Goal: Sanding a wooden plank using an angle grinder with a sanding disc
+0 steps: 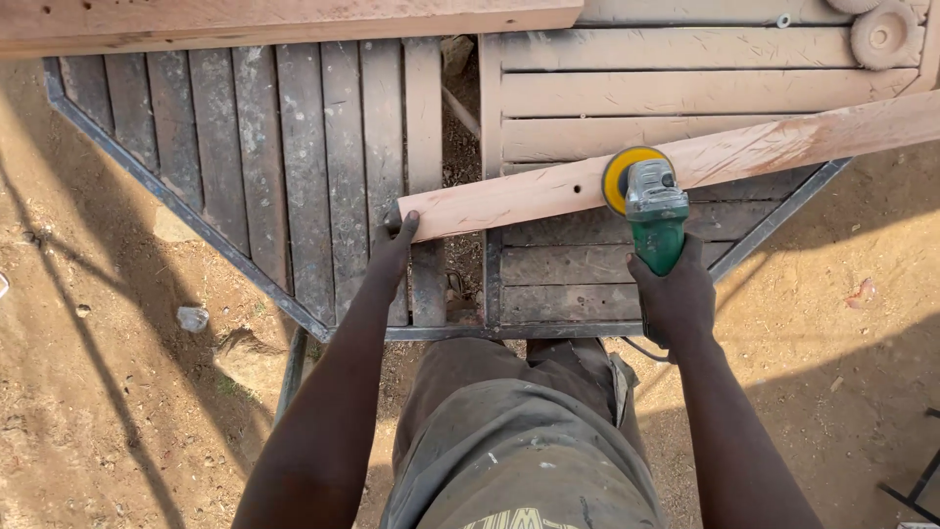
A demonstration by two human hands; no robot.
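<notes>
A long pale wooden plank (744, 152) lies slanted across a slatted work table (294, 157), rising toward the right. My left hand (395, 245) grips the plank's near left end. My right hand (676, 294) holds a green angle grinder (654, 211) by its body. The grinder's yellow disc (627, 176) rests flat on the plank's top face near its middle. Dust-pale streaks mark the plank to the right of the disc. A small hole shows in the plank just left of the disc.
A second, wider plank (284, 20) lies along the table's far edge. Round wooden discs (884, 34) sit at the top right corner. The table has a metal frame (176, 206) and stands on bare sandy ground with stones (193, 317). My knees press against the table's near edge.
</notes>
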